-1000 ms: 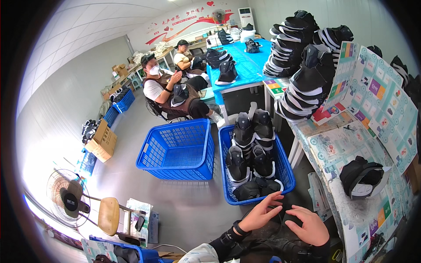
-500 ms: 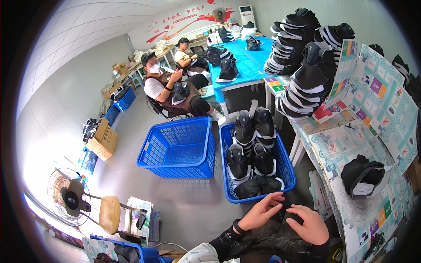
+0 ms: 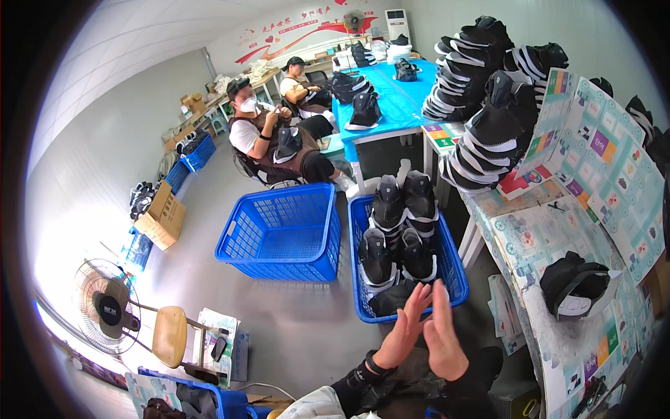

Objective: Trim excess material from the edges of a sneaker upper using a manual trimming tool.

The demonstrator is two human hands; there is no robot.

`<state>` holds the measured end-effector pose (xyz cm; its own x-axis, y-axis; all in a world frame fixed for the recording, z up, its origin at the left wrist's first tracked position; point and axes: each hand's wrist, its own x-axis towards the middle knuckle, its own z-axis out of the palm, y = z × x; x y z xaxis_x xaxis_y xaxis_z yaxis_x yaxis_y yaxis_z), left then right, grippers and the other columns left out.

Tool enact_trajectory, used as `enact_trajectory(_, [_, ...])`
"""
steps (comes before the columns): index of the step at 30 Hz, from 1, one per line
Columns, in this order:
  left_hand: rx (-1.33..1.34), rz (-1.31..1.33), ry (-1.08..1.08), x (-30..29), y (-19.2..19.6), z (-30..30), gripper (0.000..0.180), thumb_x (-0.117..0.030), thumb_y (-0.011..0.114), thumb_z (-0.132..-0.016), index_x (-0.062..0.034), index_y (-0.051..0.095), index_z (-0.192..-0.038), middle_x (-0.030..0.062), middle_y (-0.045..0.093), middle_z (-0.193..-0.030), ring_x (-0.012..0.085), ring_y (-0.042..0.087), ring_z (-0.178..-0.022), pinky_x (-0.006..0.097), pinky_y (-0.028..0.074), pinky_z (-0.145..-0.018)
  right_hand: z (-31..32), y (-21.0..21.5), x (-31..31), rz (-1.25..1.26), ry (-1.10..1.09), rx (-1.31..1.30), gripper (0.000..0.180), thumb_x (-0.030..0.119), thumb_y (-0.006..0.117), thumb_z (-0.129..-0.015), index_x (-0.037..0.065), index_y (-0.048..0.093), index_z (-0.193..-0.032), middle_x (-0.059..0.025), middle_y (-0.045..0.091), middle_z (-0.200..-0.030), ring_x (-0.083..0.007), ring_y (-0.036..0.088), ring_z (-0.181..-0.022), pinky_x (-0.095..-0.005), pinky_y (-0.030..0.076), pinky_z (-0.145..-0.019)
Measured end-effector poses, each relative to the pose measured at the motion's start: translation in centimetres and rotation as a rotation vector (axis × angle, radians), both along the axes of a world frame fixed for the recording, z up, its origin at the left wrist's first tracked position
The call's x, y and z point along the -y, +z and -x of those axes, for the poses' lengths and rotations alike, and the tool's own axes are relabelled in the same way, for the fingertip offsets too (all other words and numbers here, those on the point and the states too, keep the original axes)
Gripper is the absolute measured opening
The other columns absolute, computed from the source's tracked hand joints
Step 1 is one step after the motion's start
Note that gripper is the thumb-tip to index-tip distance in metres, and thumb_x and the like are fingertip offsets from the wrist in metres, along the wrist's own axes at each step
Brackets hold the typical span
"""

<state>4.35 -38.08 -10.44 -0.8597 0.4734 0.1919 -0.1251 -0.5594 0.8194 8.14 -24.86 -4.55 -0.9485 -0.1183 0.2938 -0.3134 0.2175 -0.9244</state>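
My left hand [image 3: 399,338] and my right hand [image 3: 444,342] are raised with palms facing each other, fingers straight and nothing held. They come close at the fingertips; whether they touch I cannot tell. Just beyond them stands a blue plastic basket [image 3: 457,276] holding several black shoe uppers [image 3: 377,257] with white lower edges, arranged in rows. My hands hide part of the nearest ones. Over to the right, a single black upper [image 3: 574,285] with white trim lies on the paper-covered workbench [image 3: 520,241].
An empty-looking blue basket [image 3: 276,269] stands left of the filled one. Tall stacks of shoe uppers [image 3: 481,143] rise at the bench's far end. Two people sit beside a blue-covered table [image 3: 391,87]. A fan [image 3: 108,307] and a wooden-seated chair [image 3: 171,336] are at the lower left.
My hands have come up and together from a lower, spread position, palms turned to face each other. The view has shifted slightly. The masked person's hands have also moved.
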Motion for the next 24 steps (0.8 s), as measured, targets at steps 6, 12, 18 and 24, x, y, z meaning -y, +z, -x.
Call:
enact_trajectory(6, [-0.026,-0.005,-0.034,0.5,0.1,-0.5,0.082,-0.067,0.027,-0.111,-0.0173,0.007,-0.173,0.0090,0.008,-0.179,0.0278,0.011,-0.165,0.050,0.012,-0.131,0.6,-0.5,0.1,-0.025,0.014,0.049,0.085,0.054,0.031,-0.114,-0.008,0.006,-0.166,-0.0300,0.007,-0.174,-0.0418,0.004,-0.164,-0.0471,0.008,-0.131])
enact_trajectory(12, [0.016,0.071,-0.027,0.4,0.1,0.1,0.084,-0.068,0.030,-0.109,-0.0159,0.011,-0.172,0.0100,0.013,-0.178,0.0295,0.013,-0.164,0.050,0.015,-0.131,0.2,-1.3,-0.5,-0.023,-0.003,0.077,0.079,0.049,0.034,-0.115,-0.006,0.011,-0.167,-0.0273,0.010,-0.175,-0.0412,0.007,-0.164,-0.0466,0.010,-0.131])
enact_trajectory(18, [0.022,0.145,-0.031,0.6,-0.4,0.4,0.078,-0.062,0.034,-0.111,-0.0148,0.016,-0.171,0.0106,0.018,-0.177,0.0298,0.018,-0.163,0.055,0.017,-0.129,-0.8,-2.6,-3.6,-0.055,-0.100,0.051,0.066,0.038,0.037,-0.116,-0.005,0.024,-0.165,-0.0247,0.025,-0.172,-0.0381,0.021,-0.161,-0.0424,0.017,-0.130])
enact_trajectory(24, [0.033,0.152,-0.075,0.3,-1.0,1.2,0.075,-0.060,0.035,-0.112,-0.0125,0.026,-0.169,0.0126,0.028,-0.173,0.0312,0.028,-0.159,0.055,0.022,-0.128,-3.3,-3.0,-7.9,-0.135,-0.278,0.137,0.051,0.025,0.049,-0.112,-0.003,0.046,-0.155,-0.0206,0.033,-0.169,-0.0357,0.031,-0.158,-0.0422,0.024,-0.127])
